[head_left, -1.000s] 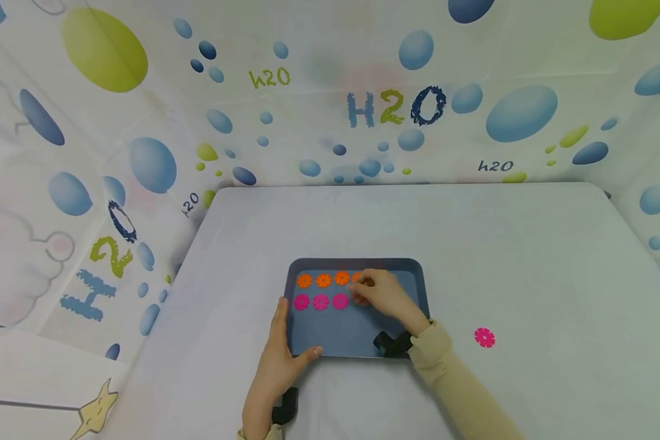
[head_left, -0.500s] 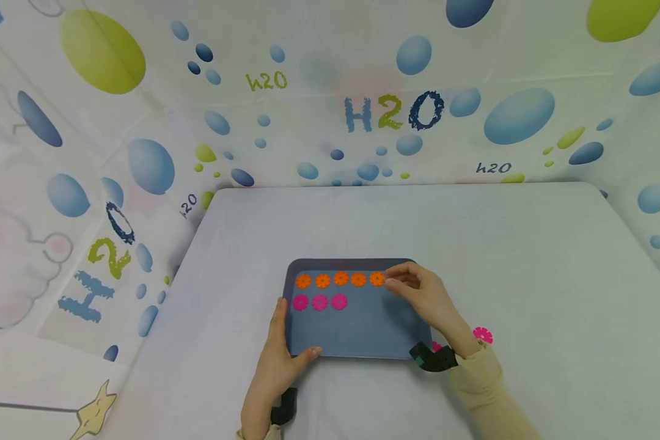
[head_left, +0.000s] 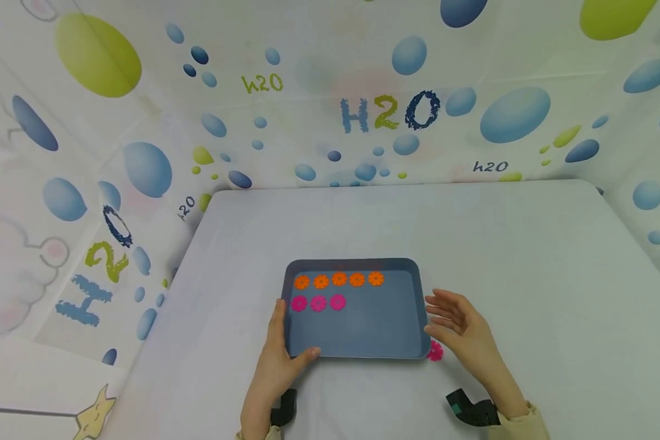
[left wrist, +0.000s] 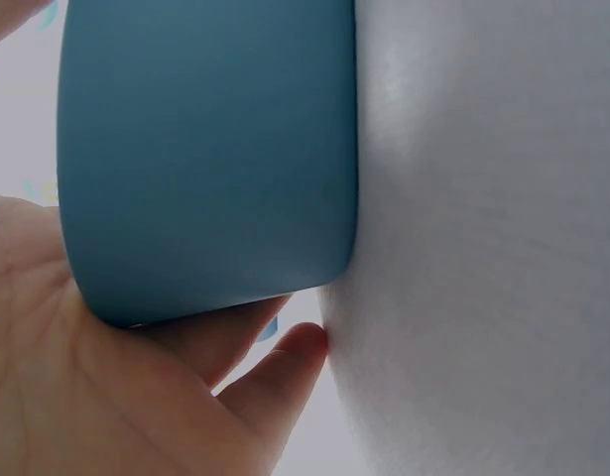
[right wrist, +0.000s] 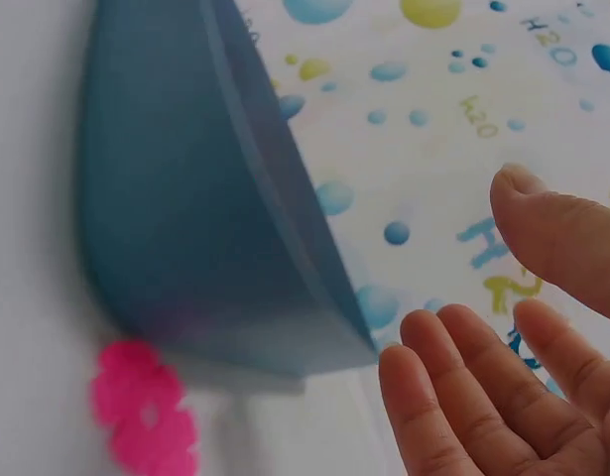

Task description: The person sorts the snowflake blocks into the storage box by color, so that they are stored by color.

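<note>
My left hand (head_left: 279,360) holds the near left corner of a blue-grey tray (head_left: 379,330), its thumb over the front rim and its fingers along the left side. Close up in the left wrist view, the tray wall (left wrist: 205,169) rests against the palm. Inside the tray lie a row of several orange flower-shaped pieces (head_left: 339,278) and, below it, three pink flower-shaped pieces (head_left: 318,303). Just off the tray's right edge hovers my right hand (head_left: 467,336), fingers spread and holding nothing. A pink flower piece (head_left: 435,351) lies on the table by the near right corner, partly hidden.
The tray stands on a white-covered table (head_left: 253,232). Behind and to the left hangs a white backdrop (head_left: 308,122) printed with blue and green spots and lettering. Black wrist cameras sit below both hands.
My right hand has moved from over the orange row, right and towards me, off the tray. A fifth orange piece, covered earlier, now shows. The left hand stays at the tray corner.
</note>
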Action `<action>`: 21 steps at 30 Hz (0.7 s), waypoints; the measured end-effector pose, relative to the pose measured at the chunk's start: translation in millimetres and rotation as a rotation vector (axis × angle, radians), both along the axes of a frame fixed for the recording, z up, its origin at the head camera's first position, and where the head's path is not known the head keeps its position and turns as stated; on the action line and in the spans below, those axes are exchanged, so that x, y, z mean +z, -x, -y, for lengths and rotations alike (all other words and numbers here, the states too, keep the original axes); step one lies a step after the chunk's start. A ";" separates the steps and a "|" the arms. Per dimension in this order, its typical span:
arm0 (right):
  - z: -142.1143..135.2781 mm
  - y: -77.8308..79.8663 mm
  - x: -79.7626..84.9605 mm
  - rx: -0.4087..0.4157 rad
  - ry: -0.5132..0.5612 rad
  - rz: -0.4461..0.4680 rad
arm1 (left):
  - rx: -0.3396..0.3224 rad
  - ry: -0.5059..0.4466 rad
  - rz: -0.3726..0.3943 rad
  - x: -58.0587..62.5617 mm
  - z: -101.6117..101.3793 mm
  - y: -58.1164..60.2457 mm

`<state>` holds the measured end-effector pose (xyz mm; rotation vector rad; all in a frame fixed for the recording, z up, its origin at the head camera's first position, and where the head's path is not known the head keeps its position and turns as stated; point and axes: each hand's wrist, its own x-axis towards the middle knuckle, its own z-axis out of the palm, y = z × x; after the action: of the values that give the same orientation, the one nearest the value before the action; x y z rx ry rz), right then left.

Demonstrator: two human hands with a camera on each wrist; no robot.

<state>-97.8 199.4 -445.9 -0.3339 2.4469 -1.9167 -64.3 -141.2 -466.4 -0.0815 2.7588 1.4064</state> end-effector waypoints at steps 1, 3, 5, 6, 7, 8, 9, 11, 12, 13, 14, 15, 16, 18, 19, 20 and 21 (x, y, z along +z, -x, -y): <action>-2.0 -3.7 -2.6 -0.015 -0.009 0.001 | 0.000 0.001 0.001 -0.3 0.1 0.0; -5.0 -10.9 -7.5 -0.043 -0.030 0.004 | 0.001 0.004 -0.002 -0.9 0.4 0.0; -7.5 -17.0 -12.3 -0.064 -0.047 0.022 | 0.000 0.005 -0.002 -1.0 0.4 -0.1; -8.3 -19.4 -14.8 -0.074 -0.066 0.031 | 0.000 0.005 -0.004 -1.1 0.4 -0.2; -8.7 -21.0 -17.1 -0.082 -0.089 0.041 | 0.000 0.005 -0.003 -0.9 0.5 -0.3; -8.7 -22.3 -19.1 -0.089 -0.123 0.046 | 0.000 0.006 -0.003 -0.7 0.6 -0.4; -8.6 -23.3 -20.9 -0.095 -0.159 0.055 | 0.000 0.006 -0.003 -0.4 0.6 -0.6; -7.4 -24.1 -23.6 -0.103 -0.230 0.056 | 0.001 0.007 -0.004 0.1 0.6 -0.8; -6.6 -24.0 -24.3 -0.107 -0.270 0.046 | 0.001 0.006 -0.005 0.3 0.5 -0.8; -5.6 -23.7 -24.6 -0.109 -0.303 0.034 | 0.000 0.007 -0.006 0.5 0.4 -0.7; -4.7 -23.3 -24.8 -0.111 -0.334 0.018 | 0.000 0.006 -0.007 0.6 0.3 -0.7; -3.8 -22.8 -25.1 -0.109 -0.359 0.003 | 0.000 0.006 -0.008 0.6 0.3 -0.6; -2.8 -22.1 -25.3 -0.107 -0.385 -0.014 | 0.000 0.007 -0.009 0.6 0.3 -0.6; -1.0 -21.1 -25.1 -0.102 -0.437 -0.035 | -0.002 0.006 -0.009 0.4 0.2 -0.6; -0.2 -20.7 -25.1 -0.099 -0.460 -0.036 | -0.002 0.006 -0.007 0.2 0.2 -0.6; 0.5 -20.4 -25.1 -0.098 -0.486 -0.036 | -0.001 0.005 -0.006 0.2 0.3 -0.6; 1.0 -20.5 -24.6 -0.098 -0.510 -0.031 | -0.001 0.005 -0.005 0.0 0.4 -0.6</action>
<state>-77.3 198.4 -470.6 -0.2303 2.8918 -1.2438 -63.7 -141.6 -466.4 -0.0770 2.7658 1.4017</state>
